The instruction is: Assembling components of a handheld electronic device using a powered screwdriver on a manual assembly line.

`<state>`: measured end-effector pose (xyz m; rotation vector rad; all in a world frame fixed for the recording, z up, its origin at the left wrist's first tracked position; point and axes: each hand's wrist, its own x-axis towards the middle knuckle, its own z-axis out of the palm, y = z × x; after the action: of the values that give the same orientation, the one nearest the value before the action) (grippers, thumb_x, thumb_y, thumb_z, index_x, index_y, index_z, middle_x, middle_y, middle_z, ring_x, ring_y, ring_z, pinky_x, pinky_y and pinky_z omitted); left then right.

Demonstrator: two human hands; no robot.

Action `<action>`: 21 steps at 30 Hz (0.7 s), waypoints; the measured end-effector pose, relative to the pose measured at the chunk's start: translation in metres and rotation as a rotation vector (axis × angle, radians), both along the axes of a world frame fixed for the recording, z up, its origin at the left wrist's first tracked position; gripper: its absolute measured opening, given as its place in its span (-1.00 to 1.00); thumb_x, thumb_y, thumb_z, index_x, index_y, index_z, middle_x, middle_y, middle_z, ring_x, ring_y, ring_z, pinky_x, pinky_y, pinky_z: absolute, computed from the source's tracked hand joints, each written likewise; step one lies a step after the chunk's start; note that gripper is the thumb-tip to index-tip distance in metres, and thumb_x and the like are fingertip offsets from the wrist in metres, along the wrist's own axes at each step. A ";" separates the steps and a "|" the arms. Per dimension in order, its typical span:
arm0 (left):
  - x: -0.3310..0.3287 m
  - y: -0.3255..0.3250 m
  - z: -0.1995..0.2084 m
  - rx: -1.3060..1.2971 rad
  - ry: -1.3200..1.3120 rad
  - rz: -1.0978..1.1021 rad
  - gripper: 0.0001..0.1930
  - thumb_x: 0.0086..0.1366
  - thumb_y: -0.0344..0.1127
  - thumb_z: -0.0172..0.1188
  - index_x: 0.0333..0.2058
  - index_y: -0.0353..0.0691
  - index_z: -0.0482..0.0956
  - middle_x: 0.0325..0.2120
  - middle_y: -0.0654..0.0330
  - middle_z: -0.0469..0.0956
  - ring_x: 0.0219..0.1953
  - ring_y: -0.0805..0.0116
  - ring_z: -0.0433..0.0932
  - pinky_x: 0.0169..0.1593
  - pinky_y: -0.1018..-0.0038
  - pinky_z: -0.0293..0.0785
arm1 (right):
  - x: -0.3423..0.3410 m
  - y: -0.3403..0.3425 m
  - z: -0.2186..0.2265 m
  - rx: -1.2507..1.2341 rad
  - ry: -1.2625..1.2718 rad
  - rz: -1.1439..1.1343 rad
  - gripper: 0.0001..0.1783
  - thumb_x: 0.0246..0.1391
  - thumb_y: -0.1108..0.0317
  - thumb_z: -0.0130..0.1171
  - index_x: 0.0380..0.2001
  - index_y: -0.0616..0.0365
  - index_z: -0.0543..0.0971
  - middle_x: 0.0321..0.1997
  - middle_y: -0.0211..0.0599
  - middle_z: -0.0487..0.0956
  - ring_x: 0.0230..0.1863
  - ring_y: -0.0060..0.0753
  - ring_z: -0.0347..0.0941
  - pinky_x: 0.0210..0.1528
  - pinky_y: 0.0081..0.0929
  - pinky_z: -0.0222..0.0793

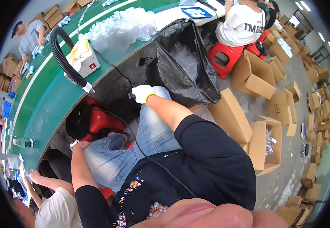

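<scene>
My right hand (143,93), in a white glove with a yellow cuff, rests by my right knee. Its fingers look closed on a small black piece (131,95) at the end of a black cable (116,68), which comes down from the bench. My left hand (84,144) lies against my left leg, just past a pale wristband (75,143); most of its fingers are hidden. On the bench in front sits a light grey box machine (88,67) with a lit red switch. A ribbed black hose (68,64) with a metal nozzle bends over the bench edge.
Crumpled clear plastic (121,28) is heaped on the green bench (39,110). A black bag (187,64) stands right of my knee. Open cardboard boxes (254,74) line the right. A red stool (100,121) is under the bench. A co-worker (60,209) sits at my left.
</scene>
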<state>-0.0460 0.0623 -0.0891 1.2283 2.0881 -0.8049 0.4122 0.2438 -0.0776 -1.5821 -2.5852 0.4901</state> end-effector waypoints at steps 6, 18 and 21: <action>-0.004 -0.004 -0.012 -0.059 -0.006 0.077 -0.11 0.19 0.37 0.24 0.35 -0.10 0.43 0.41 0.04 0.33 0.48 0.06 0.21 0.51 0.22 0.07 | -0.021 0.054 -0.009 -0.147 -0.114 0.155 -0.69 -0.05 0.23 0.23 -0.21 0.02 0.72 -0.12 -0.04 0.72 -0.05 0.11 0.66 0.01 0.00 0.57; 0.038 -0.036 0.037 0.024 0.157 0.139 -0.51 0.37 0.12 0.05 0.19 0.17 0.59 0.18 0.25 0.57 0.22 0.01 0.52 0.12 -0.51 0.35 | 0.003 0.085 -0.068 -0.208 -0.050 0.198 -0.46 -0.12 0.15 0.49 -0.10 0.23 0.64 -0.13 0.03 0.70 -0.04 0.04 0.64 0.13 -0.18 0.48; 0.045 -0.046 0.036 0.020 0.195 0.220 -0.45 0.35 0.14 0.08 0.26 0.15 0.54 0.22 0.24 0.54 0.27 0.01 0.48 0.16 -0.45 0.34 | -0.003 0.071 -0.048 -0.128 -0.139 0.195 -0.56 -0.13 0.27 0.48 -0.16 0.19 0.61 -0.23 -0.06 0.70 -0.13 -0.03 0.65 0.07 -0.23 0.49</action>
<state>-0.0014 0.0163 -0.0531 0.9403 2.3427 -0.8314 0.4096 0.3149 -0.1259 -1.4553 -2.8846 0.5910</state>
